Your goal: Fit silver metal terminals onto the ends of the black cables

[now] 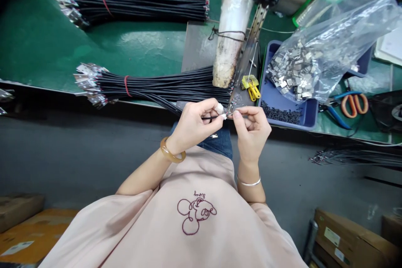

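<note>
1. Cable, thin, black and round (207, 118), sits pinched in the left hand (195, 122).
2. Right hand (253, 132) pinches its fine wire end (229, 114), between the hands.
3. Wire-end preparation seems under way; the next move calls for steady, precise fingertips.
4. Beyond the left hand lies a red-banded black cable bundle (163, 83); right of the right hand, a blue plastic tray (310, 114).

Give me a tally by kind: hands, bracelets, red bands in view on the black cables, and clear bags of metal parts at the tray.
Hands: 2 (left hand, right hand)
Bracelets: 2 (amber-coloured bangle, silver bangle)
Red bands on the black cables: 3
Clear bag of metal parts: 1
Total: 8
</note>
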Motion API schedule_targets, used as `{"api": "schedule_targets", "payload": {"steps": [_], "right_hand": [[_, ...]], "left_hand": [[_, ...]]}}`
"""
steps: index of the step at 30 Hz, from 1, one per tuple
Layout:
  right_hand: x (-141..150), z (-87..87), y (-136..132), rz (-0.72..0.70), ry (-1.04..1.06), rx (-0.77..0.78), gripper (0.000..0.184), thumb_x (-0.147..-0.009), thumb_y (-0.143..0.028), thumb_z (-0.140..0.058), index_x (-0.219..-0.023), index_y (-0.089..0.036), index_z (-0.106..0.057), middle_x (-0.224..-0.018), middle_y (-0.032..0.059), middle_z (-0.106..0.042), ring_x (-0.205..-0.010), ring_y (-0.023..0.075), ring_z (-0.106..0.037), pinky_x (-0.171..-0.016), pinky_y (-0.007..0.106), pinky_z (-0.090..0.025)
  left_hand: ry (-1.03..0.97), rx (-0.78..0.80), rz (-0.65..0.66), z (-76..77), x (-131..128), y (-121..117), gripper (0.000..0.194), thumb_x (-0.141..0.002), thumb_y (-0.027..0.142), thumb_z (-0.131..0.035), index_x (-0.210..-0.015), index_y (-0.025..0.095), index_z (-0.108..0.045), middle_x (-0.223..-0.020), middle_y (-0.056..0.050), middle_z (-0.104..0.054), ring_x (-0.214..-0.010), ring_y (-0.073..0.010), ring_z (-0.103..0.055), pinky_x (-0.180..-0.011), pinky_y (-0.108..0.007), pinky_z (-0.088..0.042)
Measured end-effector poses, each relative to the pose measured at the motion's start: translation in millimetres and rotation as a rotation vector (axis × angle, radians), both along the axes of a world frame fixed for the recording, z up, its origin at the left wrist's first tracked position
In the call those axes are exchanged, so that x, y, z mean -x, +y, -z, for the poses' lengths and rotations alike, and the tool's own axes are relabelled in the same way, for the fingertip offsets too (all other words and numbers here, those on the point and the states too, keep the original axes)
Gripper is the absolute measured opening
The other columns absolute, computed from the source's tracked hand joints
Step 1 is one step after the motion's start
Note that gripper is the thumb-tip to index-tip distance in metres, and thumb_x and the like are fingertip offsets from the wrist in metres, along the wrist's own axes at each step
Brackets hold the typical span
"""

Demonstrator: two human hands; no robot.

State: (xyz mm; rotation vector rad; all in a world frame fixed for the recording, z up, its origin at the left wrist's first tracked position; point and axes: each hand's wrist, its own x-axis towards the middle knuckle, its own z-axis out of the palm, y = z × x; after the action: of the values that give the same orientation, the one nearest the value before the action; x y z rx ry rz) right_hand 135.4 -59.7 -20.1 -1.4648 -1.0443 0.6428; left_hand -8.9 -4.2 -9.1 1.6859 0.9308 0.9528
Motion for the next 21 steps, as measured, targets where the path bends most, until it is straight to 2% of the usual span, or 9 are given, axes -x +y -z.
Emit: {"api": "schedule_targets", "payload": {"steps": [5,10,17,21], "right_hand": [[-0.5,-1.1,0.3,-0.002,0.025,0.018,0.008,-0.087,-0.030,-0.071,-0.087,-0.023,-0.067,-0.078,-0.0038,-0.068,-0.069,0.0087,-0.069,-0.065,0.020,-0.057],[-0.2,-3.1,0.4,-0.005,0.036,0.020,0.009,-0.087,-0.031,-0.071,-0.087,-0.022,-0.067,-0.079,-0.0036,-0.069,-0.070,0.0087,-0.069,-0.066,0.020,-0.057],[0.1,-2.9,-0.4,0.009,-0.012,0.037,0.012,-0.088,-0.033,-0.070,-0.087,-0.022,-0.065,-0.078,-0.0032,-0.068,-0.053,0.0060,-0.058,-0.062,0.021,-0.056],[1.1,-3.2,-1.1,0.010,-0.040,0.042,0.012,-0.088,-0.034,-0.069,-0.087,-0.022,-0.065,-0.075,-0.0031,-0.067,-0.061,0.0081,-0.064,-0.062,0.021,-0.055]], "left_hand": [[0.009,-0.015,-0.008,-0.3,0.3,-1.0,0.011,-0.078,0.010,-0.065,-0.072,0.014,-0.057,-0.059,0.007,-0.049,-0.052,-0.0028,-0.036,-0.050,-0.014,-0.033],[0.028,-0.006,-0.008,0.5,-0.5,-2.0,0.011,-0.078,0.011,-0.065,-0.072,0.014,-0.057,-0.059,0.007,-0.050,-0.054,-0.0032,-0.037,-0.050,-0.014,-0.033],[0.022,-0.002,-0.005,0.1,0.4,-1.3,0.010,-0.078,0.013,-0.064,-0.072,0.015,-0.057,-0.059,0.006,-0.050,-0.053,-0.0040,-0.035,-0.050,-0.016,-0.032],[0.027,-0.006,-0.002,-0.2,0.7,-1.6,0.012,-0.078,0.013,-0.064,-0.071,0.015,-0.055,-0.059,0.006,-0.048,-0.054,-0.0044,-0.034,-0.050,-0.016,-0.031]]}}
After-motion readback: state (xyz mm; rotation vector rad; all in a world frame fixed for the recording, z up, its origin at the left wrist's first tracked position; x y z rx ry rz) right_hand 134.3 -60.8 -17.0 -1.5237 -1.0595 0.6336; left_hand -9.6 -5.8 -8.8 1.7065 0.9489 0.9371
